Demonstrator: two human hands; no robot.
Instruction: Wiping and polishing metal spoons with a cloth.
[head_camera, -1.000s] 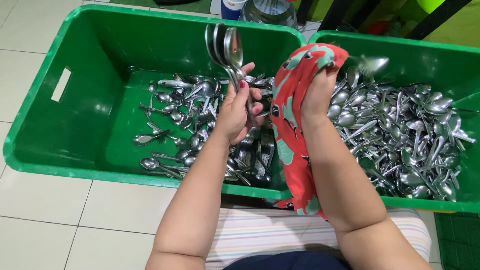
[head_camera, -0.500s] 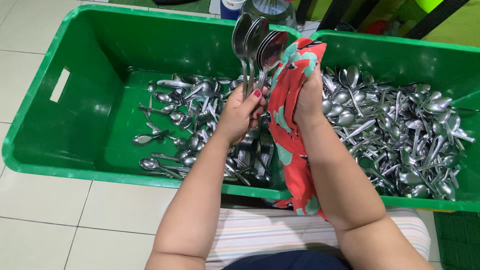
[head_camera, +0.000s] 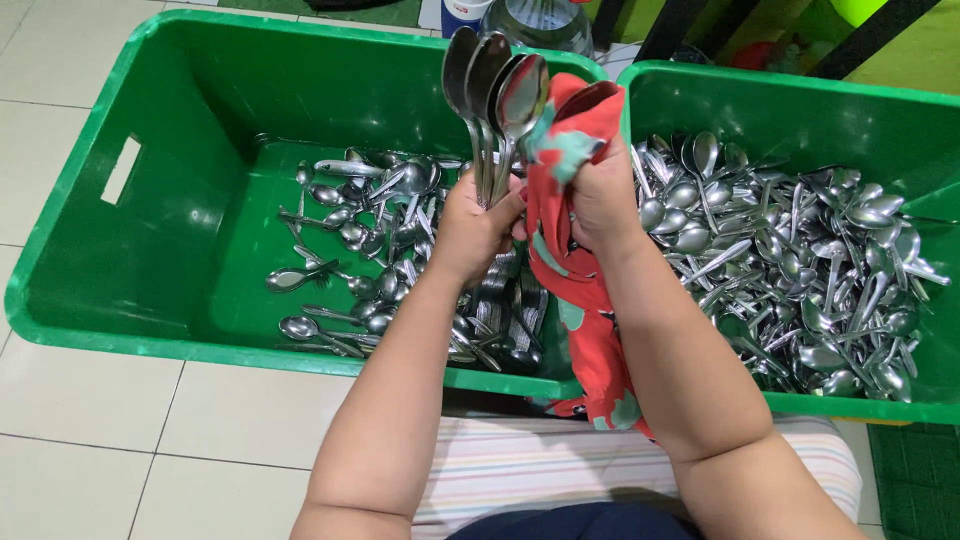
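Head view: left hand (head_camera: 470, 232) grips four upright spoons (head_camera: 490, 85); right hand (head_camera: 600, 195) clutches one red cloth (head_camera: 560, 240) between two green bins (head_camera: 150, 200).

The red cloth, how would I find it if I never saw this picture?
Look between the two green bins, where both arms meet in the middle. The right hand grips the red cloth beside the bunch of spoons held up by the left hand. It is the only soft, red, patterned thing among shiny metal.

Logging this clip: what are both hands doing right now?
Left hand: closed on a bunch of shiny metal spoons.
Right hand: closed on a red patterned cloth.
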